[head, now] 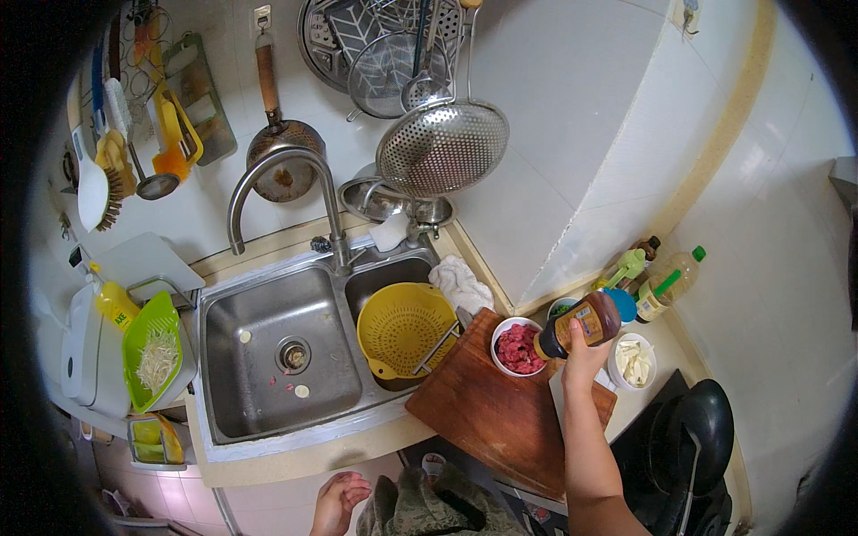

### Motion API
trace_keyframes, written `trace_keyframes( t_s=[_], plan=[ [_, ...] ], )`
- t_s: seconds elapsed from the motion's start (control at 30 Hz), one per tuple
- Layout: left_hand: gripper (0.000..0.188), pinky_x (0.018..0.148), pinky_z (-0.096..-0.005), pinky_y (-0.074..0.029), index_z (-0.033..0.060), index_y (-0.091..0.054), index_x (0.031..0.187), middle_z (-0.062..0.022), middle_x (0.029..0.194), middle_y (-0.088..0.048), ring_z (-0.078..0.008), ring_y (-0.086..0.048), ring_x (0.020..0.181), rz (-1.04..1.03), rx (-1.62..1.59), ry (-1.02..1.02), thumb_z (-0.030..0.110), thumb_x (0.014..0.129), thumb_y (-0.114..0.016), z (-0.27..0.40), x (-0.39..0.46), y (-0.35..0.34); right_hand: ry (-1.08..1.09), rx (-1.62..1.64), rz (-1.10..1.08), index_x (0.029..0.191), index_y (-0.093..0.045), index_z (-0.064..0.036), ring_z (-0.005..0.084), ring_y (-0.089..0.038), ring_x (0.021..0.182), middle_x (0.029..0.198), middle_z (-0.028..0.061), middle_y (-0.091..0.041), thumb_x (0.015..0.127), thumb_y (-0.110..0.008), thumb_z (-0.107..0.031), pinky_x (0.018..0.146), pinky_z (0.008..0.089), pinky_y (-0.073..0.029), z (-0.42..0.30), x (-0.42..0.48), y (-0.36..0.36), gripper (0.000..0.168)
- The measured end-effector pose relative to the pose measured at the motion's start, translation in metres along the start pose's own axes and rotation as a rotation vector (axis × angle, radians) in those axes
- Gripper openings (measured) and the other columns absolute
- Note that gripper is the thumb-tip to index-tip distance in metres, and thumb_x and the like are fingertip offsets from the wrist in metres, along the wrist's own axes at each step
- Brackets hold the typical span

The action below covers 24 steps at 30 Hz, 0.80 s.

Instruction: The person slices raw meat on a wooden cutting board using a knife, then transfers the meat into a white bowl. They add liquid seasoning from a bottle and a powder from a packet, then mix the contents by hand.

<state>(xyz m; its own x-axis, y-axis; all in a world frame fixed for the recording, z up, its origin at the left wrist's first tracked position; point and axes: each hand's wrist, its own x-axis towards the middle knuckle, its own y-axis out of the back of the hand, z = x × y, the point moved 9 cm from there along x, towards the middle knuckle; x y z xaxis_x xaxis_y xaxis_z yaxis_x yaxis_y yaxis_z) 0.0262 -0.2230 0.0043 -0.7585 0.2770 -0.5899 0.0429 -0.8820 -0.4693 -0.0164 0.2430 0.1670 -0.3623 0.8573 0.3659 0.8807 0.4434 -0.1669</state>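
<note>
My right hand (583, 352) is wrapped around a dark sauce bottle (584, 321) with a label that bears writing. The bottle is tipped so that its mouth points down and left, at the rim of a white bowl (497, 350) of raw, cut red meat (519, 347). Whether any sauce flows out is too small to tell. That bowl stands at the back of a wooden cutting board (482, 415). Down by my body, my left hand (342, 497) hangs with loosely curled fingers and nothing in it. A pale flat thing, perhaps a blade, lies partly hidden under my right forearm.
A white bowl of pale slices (633, 362) and several bottles (670, 285) stand right of the board. Beyond them sits a black wok (704, 429). Leftward, a yellow colander (407, 328) rests in the double steel sink (268, 375). A green basket (131, 372) holds bean sprouts.
</note>
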Motion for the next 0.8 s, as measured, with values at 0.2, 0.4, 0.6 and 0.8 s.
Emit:
trace_keyframes(
  t_s=[0.2,0.4,0.6,0.8],
  plan=[
    [0.021,0.067,-0.0304,-0.049,-0.0036,-0.051,0.091,-0.0156,0.078,-0.060,-0.0222,-0.060,0.068,0.050,-0.020,-0.012,0.015,0.084,-0.045,-0.004,0.017,0.008,0.021,-0.012,0.005,0.114,-0.040,-0.002,0.0192,-0.050,0.099,0.109,0.0095,-0.049,0.071,-0.063,0.001,0.088,0.0311,-0.038,0.004,0.002,0.003,0.050],
    [0.021,0.068,-0.0307,-0.049,-0.0034,-0.051,0.091,-0.0157,0.079,-0.060,-0.0224,-0.060,0.070,0.025,-0.010,-0.027,0.016,0.084,-0.045,-0.003,0.019,0.000,0.019,-0.035,-0.019,0.115,-0.040,-0.002,0.0195,-0.049,0.100,0.109,0.0096,-0.049,0.070,-0.063,0.002,0.089,0.0310,-0.038,-0.003,0.002,-0.002,0.050],
    [0.021,0.069,-0.0307,-0.049,-0.0033,-0.051,0.092,-0.0158,0.080,-0.060,-0.0223,-0.060,0.071,0.020,-0.009,-0.032,0.015,0.083,-0.045,-0.005,0.020,-0.003,0.028,-0.079,-0.011,0.116,-0.040,-0.002,0.0195,-0.049,0.100,0.110,0.0096,-0.049,0.070,-0.063,0.003,0.089,0.0308,-0.038,0.001,0.007,0.001,0.051],
    [0.024,0.070,-0.0308,-0.049,-0.0033,-0.050,0.095,-0.0155,0.081,-0.060,-0.0225,-0.059,0.072,-0.006,0.022,-0.021,0.017,0.084,-0.044,-0.010,0.023,-0.001,0.073,-0.017,-0.023,0.119,-0.037,-0.002,0.0202,-0.048,0.102,0.113,0.0095,-0.047,0.072,-0.061,0.001,0.090,0.0303,-0.037,0.008,0.012,0.006,0.052]
  ],
)
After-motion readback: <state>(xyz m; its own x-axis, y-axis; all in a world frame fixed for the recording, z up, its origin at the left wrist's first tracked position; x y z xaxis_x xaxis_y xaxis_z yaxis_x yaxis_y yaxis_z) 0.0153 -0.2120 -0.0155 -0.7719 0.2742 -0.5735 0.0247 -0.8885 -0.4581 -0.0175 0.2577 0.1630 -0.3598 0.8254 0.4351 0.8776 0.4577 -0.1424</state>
